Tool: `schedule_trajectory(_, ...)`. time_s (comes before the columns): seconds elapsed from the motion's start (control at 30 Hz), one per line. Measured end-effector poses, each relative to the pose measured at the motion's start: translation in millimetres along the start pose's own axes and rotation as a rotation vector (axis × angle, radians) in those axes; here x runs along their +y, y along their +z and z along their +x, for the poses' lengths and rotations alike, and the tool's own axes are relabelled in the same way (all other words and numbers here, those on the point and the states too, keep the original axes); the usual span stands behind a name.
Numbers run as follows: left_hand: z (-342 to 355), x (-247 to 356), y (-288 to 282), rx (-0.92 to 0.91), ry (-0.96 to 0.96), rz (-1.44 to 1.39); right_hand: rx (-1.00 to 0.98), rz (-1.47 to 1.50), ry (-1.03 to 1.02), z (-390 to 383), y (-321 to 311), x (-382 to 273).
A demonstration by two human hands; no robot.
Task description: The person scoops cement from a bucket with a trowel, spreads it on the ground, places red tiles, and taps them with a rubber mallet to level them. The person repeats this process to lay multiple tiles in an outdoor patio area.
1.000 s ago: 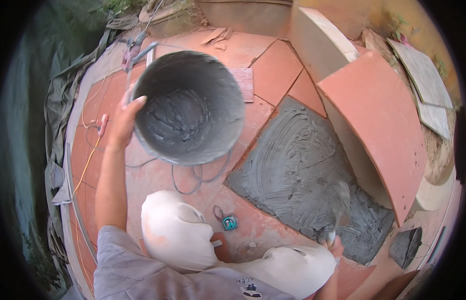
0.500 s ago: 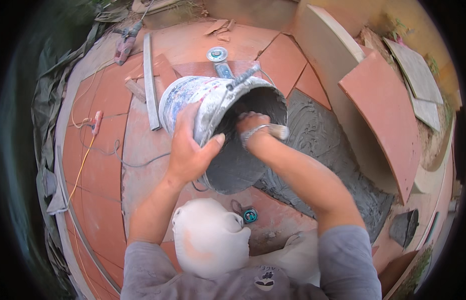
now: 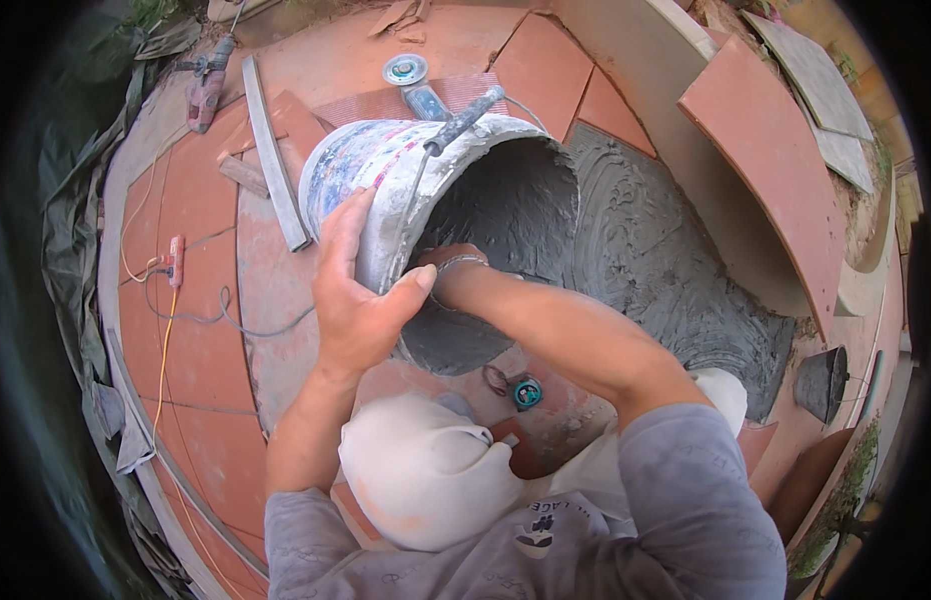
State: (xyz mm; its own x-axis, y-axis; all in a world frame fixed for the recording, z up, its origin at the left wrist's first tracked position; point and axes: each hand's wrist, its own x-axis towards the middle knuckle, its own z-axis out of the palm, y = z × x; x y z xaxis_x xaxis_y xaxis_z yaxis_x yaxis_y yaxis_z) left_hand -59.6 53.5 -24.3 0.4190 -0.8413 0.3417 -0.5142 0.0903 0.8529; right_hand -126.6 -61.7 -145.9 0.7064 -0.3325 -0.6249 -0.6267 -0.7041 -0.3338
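A large mortar-smeared white bucket lies tipped on its side, its mouth facing me and to the right. My left hand grips the bucket's rim, thumb over the edge and fingers along the outer wall. Deep in the mouth, my right hand is closed near the left inner wall, its fingers mostly hidden. A wooden-handled tool is in that hand; its working end is out of sight. Grey wet mortar coats the bucket's inside. More wet mortar lies spread with ridges on the ground to the right.
Beyond the bucket lie an angle grinder, a metal bar and a power drill. A corded socket rests at left. A large terracotta tile leans at right, near a small black bucket. A teal round object sits by my knee.
My right hand has moved left and deeper into the bucket, and the tool's handle no longer sticks out plainly. The bucket's handle grip shows more clearly now. My left hand keeps its hold.
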Motion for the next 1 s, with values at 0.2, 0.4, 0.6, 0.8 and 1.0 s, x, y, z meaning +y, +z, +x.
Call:
schedule_trajectory(0.2,-4,-2,-4,-0.014,0.022,0.025,0.048,0.041,-0.262,12,9,13)
schedule_trajectory(0.4,7,2,-7,0.034,-0.064,-0.102,0.127,0.593,-0.14,-1,-3,-2)
schedule_trajectory(0.6,35,8,-14,0.029,-0.157,-0.306,0.354,0.629,-0.244,-59,-48,33)
schedule_trajectory(0.8,68,-3,-42,0.003,-0.211,-0.302,0.388,0.509,-0.285,-160,-77,136)
schedule_trajectory(1.0,101,-26,-70,-0.116,-0.257,-0.499,0.424,0.738,-0.006,-289,-9,245)
